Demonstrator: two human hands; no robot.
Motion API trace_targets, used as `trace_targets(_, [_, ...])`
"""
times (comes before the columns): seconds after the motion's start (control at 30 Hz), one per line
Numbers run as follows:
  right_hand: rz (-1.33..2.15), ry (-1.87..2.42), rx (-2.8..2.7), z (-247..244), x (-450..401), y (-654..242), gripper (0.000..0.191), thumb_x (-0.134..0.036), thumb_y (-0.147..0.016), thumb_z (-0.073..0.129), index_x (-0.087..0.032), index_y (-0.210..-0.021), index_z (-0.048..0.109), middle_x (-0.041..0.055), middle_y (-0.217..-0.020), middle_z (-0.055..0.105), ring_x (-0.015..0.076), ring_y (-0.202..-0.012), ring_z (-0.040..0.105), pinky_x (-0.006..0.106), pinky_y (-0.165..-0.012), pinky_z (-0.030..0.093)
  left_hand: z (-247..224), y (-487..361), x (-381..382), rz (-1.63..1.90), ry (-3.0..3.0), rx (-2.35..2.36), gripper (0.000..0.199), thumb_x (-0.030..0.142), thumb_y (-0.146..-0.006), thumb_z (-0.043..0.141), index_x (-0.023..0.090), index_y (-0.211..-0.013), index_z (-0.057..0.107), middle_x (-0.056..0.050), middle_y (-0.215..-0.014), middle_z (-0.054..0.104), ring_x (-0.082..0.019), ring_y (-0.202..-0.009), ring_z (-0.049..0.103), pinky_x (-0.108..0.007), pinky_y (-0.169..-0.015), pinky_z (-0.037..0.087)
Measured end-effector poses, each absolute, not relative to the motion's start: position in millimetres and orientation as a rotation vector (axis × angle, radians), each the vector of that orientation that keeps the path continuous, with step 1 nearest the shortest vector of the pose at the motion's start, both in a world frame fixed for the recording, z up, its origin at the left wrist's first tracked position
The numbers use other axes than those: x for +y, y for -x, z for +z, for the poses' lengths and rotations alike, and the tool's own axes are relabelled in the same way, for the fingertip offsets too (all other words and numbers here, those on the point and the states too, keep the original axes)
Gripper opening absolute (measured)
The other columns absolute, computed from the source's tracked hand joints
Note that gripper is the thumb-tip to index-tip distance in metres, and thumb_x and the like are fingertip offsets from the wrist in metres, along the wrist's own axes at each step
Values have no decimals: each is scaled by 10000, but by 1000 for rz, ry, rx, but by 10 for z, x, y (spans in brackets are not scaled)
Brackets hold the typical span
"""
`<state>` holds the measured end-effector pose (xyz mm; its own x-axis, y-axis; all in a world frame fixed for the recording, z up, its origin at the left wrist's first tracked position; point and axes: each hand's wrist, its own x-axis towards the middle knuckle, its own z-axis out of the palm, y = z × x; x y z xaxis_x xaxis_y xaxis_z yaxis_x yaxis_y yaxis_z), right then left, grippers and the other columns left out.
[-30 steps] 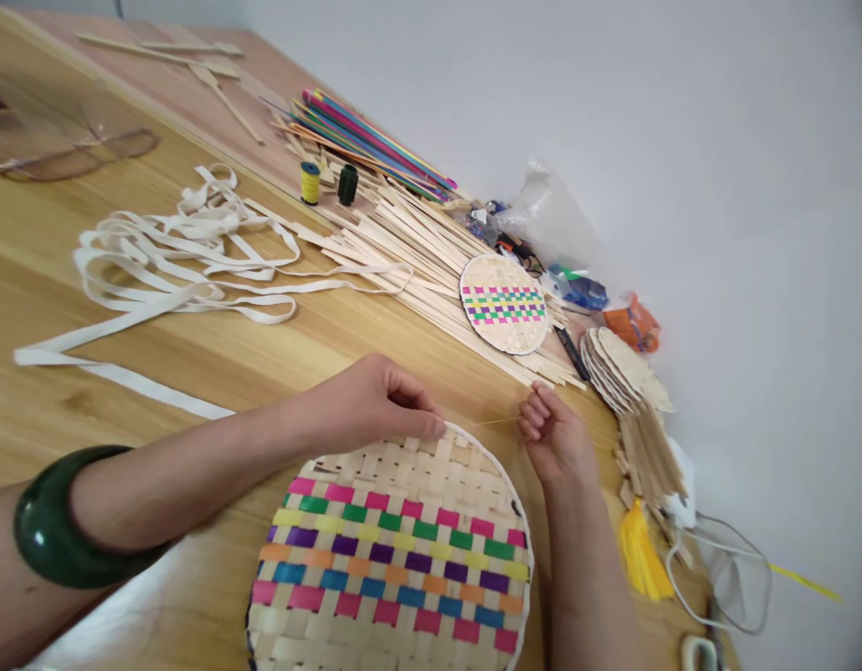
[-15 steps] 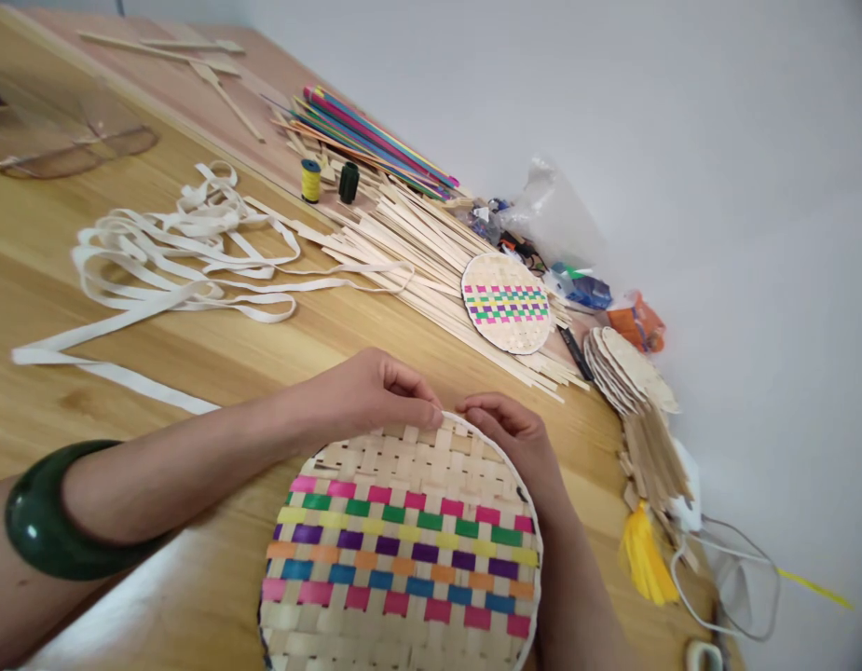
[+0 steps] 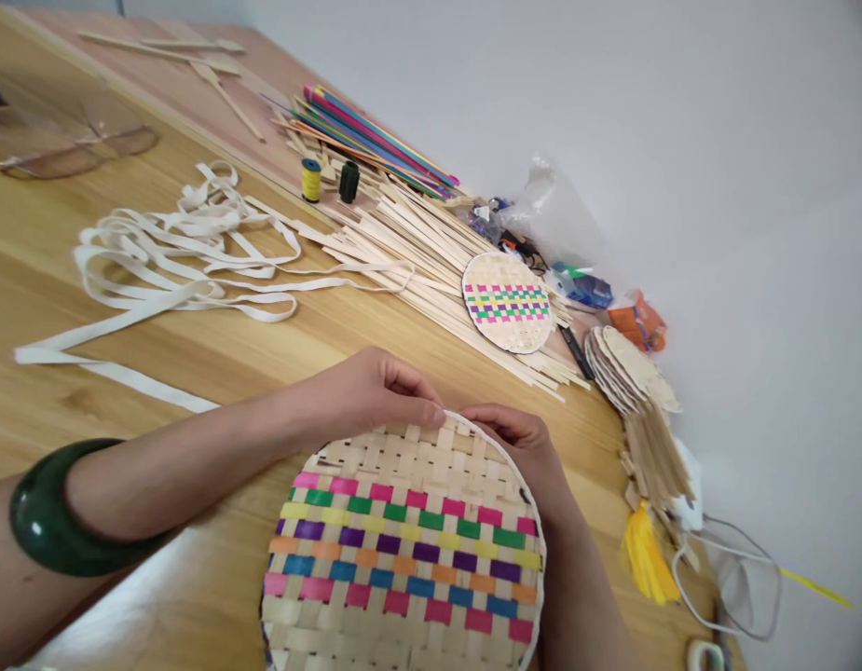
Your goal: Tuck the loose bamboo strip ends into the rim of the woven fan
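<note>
The large round woven panel is standing tilted above the wooden counter, its lower edge running out of view. Bands of pink, green, yellow, purple, orange and blue are crossing its pale weave; a white edging strip is following the rim.

The left hand, with a dark green bangle on its forearm, is pinching the top rim, fingers closed and thumb on the front face. The right hand is bending in just beside it, behind the upper right rim. Its fingertips are partly hidden; whether they are gripping cannot be determined.

On the counter, loose white tape is lying in loops at the left. Beyond the hands, a small round woven panel is resting on pale flat strips. A yellow spool and a dark green spool are standing near the strips.
</note>
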<state>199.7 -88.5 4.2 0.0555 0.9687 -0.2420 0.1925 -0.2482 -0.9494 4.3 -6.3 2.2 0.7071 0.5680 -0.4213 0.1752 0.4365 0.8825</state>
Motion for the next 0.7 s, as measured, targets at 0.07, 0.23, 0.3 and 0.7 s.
trace_targets(0.07, [1261, 1561, -1228, 33, -880, -2005, 122, -337, -724, 739, -230, -767, 780, 20, -759, 744, 141, -653, 630, 224, -573, 485, 20, -43, -64, 274, -1120, 786, 135, 326, -669, 761, 196, -702, 748, 6, -622, 698, -111, -551, 579, -178, -500, 427])
trace_targets(0.23, [1214, 1608, -1186, 3, -846, -2027, 127, -345, -754, 721, -220, -750, 743, 5, -702, 700, 124, -615, 595, 211, -543, 471, 5, -46, -61, 299, -1115, 795, 156, 346, -672, 750, 198, -720, 754, -1, -650, 708, -126, -572, 592, -197, -529, 436])
trace_targets(0.3, [1170, 1586, -1101, -5, -842, -2053, 124, -342, -784, 703, -222, -759, 718, 4, -759, 690, 116, -630, 592, 210, -560, 476, 1, -48, -58, 321, -1138, 808, 167, 358, -672, 746, 199, -724, 755, -4, -664, 710, -134, -577, 592, -205, -526, 433])
trace_targets(0.7, [1107, 1500, -1563, 105, -931, -2035, 82, -268, -853, 644, -224, -812, 699, 14, -815, 674, 134, -731, 596, 229, -627, 457, -32, -46, -28, 399, -1273, 825, 235, 419, -778, 657, 209, -800, 760, 4, -784, 736, -142, -688, 615, -203, -587, 446])
